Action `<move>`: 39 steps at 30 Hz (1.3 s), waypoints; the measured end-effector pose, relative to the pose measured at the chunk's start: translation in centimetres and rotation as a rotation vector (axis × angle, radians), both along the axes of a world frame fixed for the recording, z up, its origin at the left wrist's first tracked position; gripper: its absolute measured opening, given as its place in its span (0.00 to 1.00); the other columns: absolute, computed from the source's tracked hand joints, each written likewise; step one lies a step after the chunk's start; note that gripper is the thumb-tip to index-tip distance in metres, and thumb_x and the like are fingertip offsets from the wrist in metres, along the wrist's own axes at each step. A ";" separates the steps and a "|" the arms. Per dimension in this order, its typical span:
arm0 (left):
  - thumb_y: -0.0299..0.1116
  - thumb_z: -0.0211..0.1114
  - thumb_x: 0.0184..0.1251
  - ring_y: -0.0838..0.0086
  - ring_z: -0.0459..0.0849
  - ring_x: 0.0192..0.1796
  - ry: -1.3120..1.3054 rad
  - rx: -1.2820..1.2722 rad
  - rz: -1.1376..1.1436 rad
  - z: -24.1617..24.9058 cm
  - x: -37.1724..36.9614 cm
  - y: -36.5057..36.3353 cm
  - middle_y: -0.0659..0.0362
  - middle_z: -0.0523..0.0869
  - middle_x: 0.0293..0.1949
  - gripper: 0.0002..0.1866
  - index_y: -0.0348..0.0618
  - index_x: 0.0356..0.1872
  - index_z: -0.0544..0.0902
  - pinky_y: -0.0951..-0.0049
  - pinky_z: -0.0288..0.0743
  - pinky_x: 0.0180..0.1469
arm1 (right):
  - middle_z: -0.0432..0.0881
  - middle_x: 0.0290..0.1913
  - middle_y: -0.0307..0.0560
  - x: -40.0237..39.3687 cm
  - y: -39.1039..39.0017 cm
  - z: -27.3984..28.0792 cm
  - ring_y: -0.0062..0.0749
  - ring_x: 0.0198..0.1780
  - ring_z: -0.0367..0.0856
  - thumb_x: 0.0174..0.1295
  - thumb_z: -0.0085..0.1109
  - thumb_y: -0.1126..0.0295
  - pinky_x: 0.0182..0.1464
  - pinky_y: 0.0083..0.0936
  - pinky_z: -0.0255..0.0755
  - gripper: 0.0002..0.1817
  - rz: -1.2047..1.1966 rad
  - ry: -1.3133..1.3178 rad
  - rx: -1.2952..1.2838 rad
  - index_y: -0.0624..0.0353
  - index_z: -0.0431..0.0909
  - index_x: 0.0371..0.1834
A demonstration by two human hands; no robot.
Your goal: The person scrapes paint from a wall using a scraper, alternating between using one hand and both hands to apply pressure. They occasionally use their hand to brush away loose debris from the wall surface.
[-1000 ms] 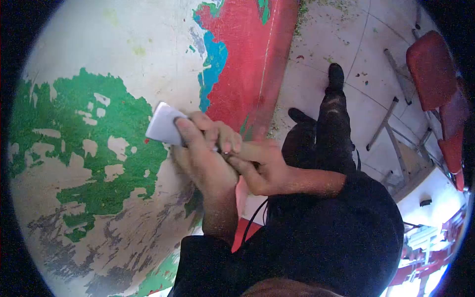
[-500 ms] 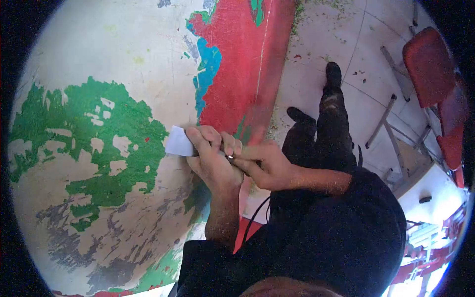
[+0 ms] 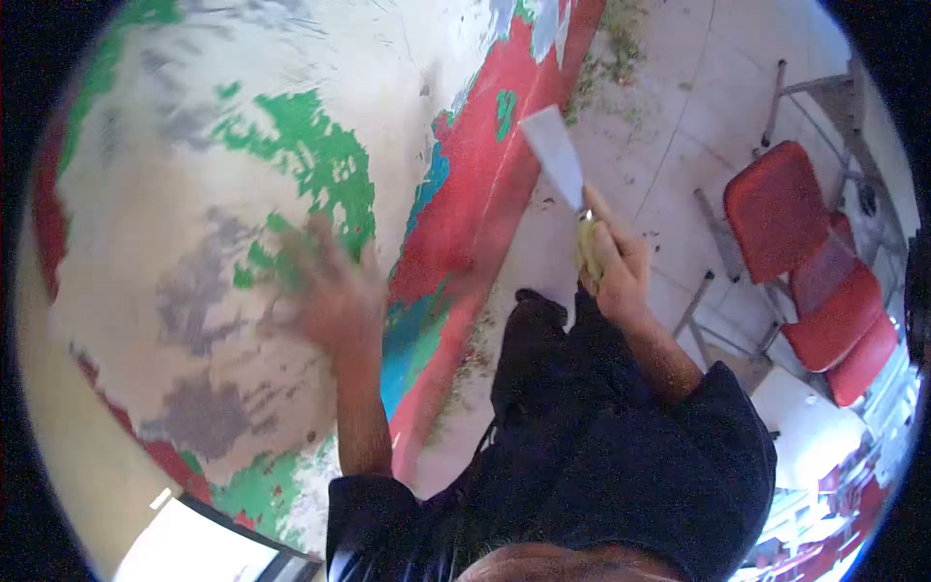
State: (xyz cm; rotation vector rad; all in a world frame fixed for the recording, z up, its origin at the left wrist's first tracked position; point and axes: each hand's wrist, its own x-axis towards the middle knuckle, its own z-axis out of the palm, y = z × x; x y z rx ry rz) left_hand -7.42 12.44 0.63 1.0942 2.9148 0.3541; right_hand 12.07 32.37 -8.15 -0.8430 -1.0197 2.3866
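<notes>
Head view: right hand (image 3: 613,270) fingers clench the scraper (image 3: 562,165), blade pointing up-left; left hand (image 3: 330,291) blurred, fingers unclear.

Right hand (image 3: 613,267) gripping scraper (image 3: 562,170), blade raised clear of peeling wall (image 3: 194,223); left hand (image 3: 325,291) blurred, flat against wall; red chairs (image 3: 805,262) on tiled floor (image 3: 679,107) nearby

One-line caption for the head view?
Right hand holds a scraper off the wall; blurred left hand on the peeling paint.

Counts of visible items
Showing one scraper (image 3: 555,155), two hands (image 3: 613,267) (image 3: 330,291), two red chairs (image 3: 781,209) (image 3: 842,325), one peeling wall (image 3: 194,242)
</notes>
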 end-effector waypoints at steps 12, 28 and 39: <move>0.53 0.45 0.69 0.63 0.80 0.52 -0.519 0.226 -0.136 5.6 2.7 5.3 0.48 0.82 0.47 0.27 0.39 0.46 0.80 0.54 0.70 0.55 | 0.73 0.26 0.37 5.0 3.2 10.7 0.13 0.16 0.63 0.67 0.43 0.72 0.19 0.12 0.60 0.25 -0.054 -0.064 0.468 0.61 0.57 0.68; 0.58 0.42 0.70 0.77 0.67 0.22 -0.940 1.411 0.618 -3.5 6.8 2.6 0.61 0.69 0.26 0.33 0.32 0.52 0.69 0.72 0.66 0.26 | 0.81 0.34 0.56 -4.1 -12.3 0.3 0.24 0.33 0.79 0.63 0.50 0.72 0.38 0.23 0.72 0.17 0.379 0.195 0.432 0.63 0.72 0.56; 0.46 0.47 0.72 0.81 0.61 0.13 -0.537 1.096 0.763 -3.7 5.6 3.4 0.64 0.64 0.15 0.19 0.38 0.30 0.70 0.77 0.60 0.17 | 0.76 0.20 0.53 -6.7 -14.9 -2.7 0.35 0.17 0.76 0.52 0.60 0.77 0.20 0.25 0.66 0.11 0.172 0.246 0.493 0.63 0.79 0.40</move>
